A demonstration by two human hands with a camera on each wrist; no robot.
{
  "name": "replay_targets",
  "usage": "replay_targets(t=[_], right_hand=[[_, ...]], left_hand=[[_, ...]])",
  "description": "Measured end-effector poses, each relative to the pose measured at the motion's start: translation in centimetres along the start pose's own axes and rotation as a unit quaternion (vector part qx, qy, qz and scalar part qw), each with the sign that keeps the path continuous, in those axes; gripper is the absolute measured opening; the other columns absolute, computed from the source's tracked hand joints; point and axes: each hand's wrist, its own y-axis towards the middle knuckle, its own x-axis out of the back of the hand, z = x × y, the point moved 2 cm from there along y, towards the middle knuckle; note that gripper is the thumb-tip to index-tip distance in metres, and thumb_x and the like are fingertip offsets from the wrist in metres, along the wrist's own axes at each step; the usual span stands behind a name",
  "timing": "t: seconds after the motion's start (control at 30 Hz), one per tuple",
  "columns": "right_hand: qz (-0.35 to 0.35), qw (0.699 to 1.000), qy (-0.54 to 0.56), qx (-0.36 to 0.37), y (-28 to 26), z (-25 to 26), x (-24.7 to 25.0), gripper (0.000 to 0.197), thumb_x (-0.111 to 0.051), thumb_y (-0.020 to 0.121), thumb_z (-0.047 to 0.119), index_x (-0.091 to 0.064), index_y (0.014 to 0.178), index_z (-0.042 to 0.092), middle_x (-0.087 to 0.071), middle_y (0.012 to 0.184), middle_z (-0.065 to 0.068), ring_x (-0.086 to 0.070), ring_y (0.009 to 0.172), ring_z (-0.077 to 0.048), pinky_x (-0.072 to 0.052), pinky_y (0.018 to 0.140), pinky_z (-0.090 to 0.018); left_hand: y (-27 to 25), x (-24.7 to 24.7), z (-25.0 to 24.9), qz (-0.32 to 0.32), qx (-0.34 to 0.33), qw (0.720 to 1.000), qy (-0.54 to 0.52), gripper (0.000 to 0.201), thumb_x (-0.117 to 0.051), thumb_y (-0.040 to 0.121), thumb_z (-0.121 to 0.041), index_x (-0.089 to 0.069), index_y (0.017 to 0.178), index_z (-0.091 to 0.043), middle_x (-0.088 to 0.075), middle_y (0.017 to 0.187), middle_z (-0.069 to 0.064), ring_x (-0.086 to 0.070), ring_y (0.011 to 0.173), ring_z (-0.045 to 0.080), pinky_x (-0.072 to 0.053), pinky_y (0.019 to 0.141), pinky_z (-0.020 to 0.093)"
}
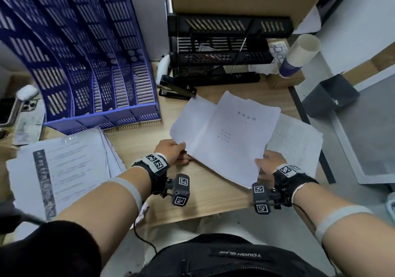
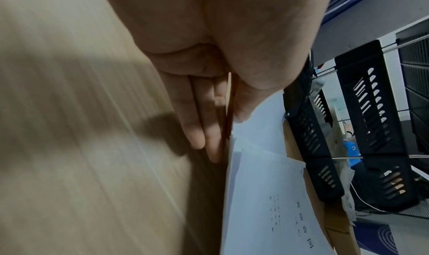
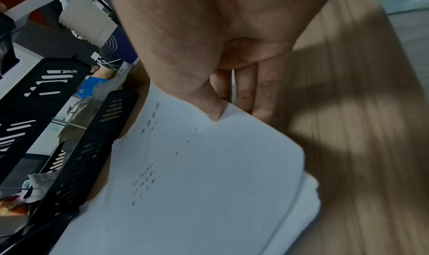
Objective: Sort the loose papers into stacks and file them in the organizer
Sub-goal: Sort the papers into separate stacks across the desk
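Both hands, left hand (image 1: pixel 171 151) and right hand (image 1: pixel 269 163), pinch the limp, light sheaf of papers (image 1: pixel 224 135) at its near corners; support underneath stops sagging.

I see matt white paper sheets (image 1: pixel 224 135) on a smooth pale wood-grain desk (image 1: pixel 136 146), a perforated blue plastic organizer (image 1: pixel 89 63) and black slotted plastic trays (image 1: pixel 224 50).

Head view downward over desk (image 1: pixel 132 140), wrist views close, sharing papers (image 1: pixel 224 135)
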Motion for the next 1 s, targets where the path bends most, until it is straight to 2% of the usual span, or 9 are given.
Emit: replay_targets(t=[0.13, 0.27, 0.37, 0.47, 0.6, 0.7, 0.77, 0.87, 1.0], right_hand=[[-0.021, 0.998, 0.056, -0.032, -1.6, 0.1, -2.2, 0.018, -0.053, 0.086, 0.009, -0.058, 0.069, 0.009, -0.059, 0.065, -0.003, -0.051, 0.061, -0.017, -0.036, 0.052, -0.02], [-0.062, 0.991, 0.097, -0.063, -2.4, -1.1, -3.0, 0.025, -0.049, 0.086, 0.005, -0.046, 0.063, 0.015, -0.048, 0.064, -0.004, -0.044, 0.06, -0.021, -0.031, 0.056, -0.025], [-0.099, 0.983, 0.13, -0.084, -2.9, -2.2, -2.5, 0.039, -0.047, 0.09, -0.002, -0.037, 0.062, 0.024, -0.038, 0.065, 0.003, -0.042, 0.069, -0.019, -0.032, 0.058, -0.025], [-0.105, 0.98, 0.135, -0.103, -3.9, -2.4, -2.3, 0.044, -0.042, 0.092, -0.008, -0.032, 0.062, 0.024, -0.032, 0.066, 0.006, -0.039, 0.066, -0.018, -0.022, 0.051, -0.024], [-0.059, 0.985, 0.125, -0.104, -4.4, -2.1, -3.3, 0.042, -0.045, 0.092, -0.003, -0.034, 0.07, 0.03, -0.036, 0.073, 0.008, -0.042, 0.072, -0.019, -0.038, 0.065, -0.027], [-0.023, 0.988, 0.135, -0.066, -4.7, -1.3, -4.6, 0.036, -0.043, 0.091, -0.004, -0.04, 0.072, 0.028, -0.04, 0.073, 0.006, -0.048, 0.081, -0.021, -0.043, 0.079, -0.036], [-0.041, 0.989, 0.135, -0.053, -6.1, 0.2, -5.1, 0.026, -0.045, 0.091, -0.002, -0.052, 0.08, 0.02, -0.051, 0.075, 0.0, -0.053, 0.072, -0.024, -0.049, 0.071, -0.034], [-0.067, 0.987, 0.14, -0.041, -7.5, 1.3, -5.1, 0.019, -0.048, 0.089, 0.0, -0.058, 0.078, 0.012, -0.058, 0.072, -0.006, -0.055, 0.069, -0.024, -0.041, 0.055, -0.027], [-0.062, 0.985, 0.151, -0.064, -7.8, 0.7, -4.6, 0.018, -0.048, 0.091, 0.001, -0.058, 0.103, 0.01, -0.06, 0.083, -0.009, -0.055, 0.069, -0.019, -0.044, 0.059, -0.027]], left_hand=[[-0.5, 2.3, -0.2, -0.007, -0.017, 0.999, 0.034, 0.015, -0.059, 0.096, -0.01, -0.061, 0.091, 0.004, -0.066, 0.07, 0.02, -0.065, 0.042, 0.018, -0.06, 0.05, 0.031], [-0.4, 4.7, -0.2, -0.005, -0.022, 0.997, 0.073, 0.016, -0.058, 0.096, -0.01, -0.065, 0.093, 0.004, -0.07, 0.071, 0.02, -0.066, 0.044, 0.016, -0.061, 0.055, 0.03], [-0.4, 7.0, -0.4, -0.016, -0.038, 0.994, 0.1, 0.016, -0.058, 0.096, -0.009, -0.068, 0.093, 0.004, -0.07, 0.066, 0.018, -0.067, 0.047, 0.02, -0.062, 0.059, 0.034], [-1.0, 8.8, -1.5, -0.017, -0.088, 0.99, 0.112, 0.021, -0.054, 0.097, -0.008, -0.069, 0.084, -0.004, -0.071, 0.084, 0.026, -0.072, 0.069, 0.037, -0.062, 0.067, 0.048], [-2.8, 10.0, -5.5, -0.027, -0.195, 0.975, 0.105, 0.034, -0.043, 0.097, 0.003, -0.07, 0.086, -0.013, -0.069, 0.095, 0.018, -0.07, 0.079, 0.036, -0.063, 0.062, 0.043], [-4.4, 9.5, -9.2, -0.014, -0.286, 0.957, 0.045, 0.032, -0.041, 0.096, 0.008, -0.068, 0.092, -0.008, -0.062, 0.094, 0.011, -0.067, 0.075, 0.02, -0.063, 0.07, 0.035], [-5.2, 8.9, -11.1, -0.003, -0.326, 0.945, 0.011, 0.028, -0.043, 0.097, 0.006, -0.067, 0.097, -0.008, -0.062, 0.096, 0.01, -0.064, 0.081, 0.017, -0.062, 0.076, 0.033], [-5.7, 8.3, -12.7, 0.008, -0.36, 0.933, -0.027, 0.025, -0.046, 0.1, 0.001, -0.067, 0.097, -0.012, -0.063, 0.098, 0.007, -0.064, 0.084, 0.016, -0.062, 0.075, 0.029], [-6.0, 8.7, -13.3, 0.01, -0.36, 0.925, -0.124, 0.02, -0.047, 0.101, -0.004, -0.064, 0.111, -0.009, -0.066, 0.109, 0.007, -0.066, 0.095, 0.015, -0.061, 0.08, 0.033]])
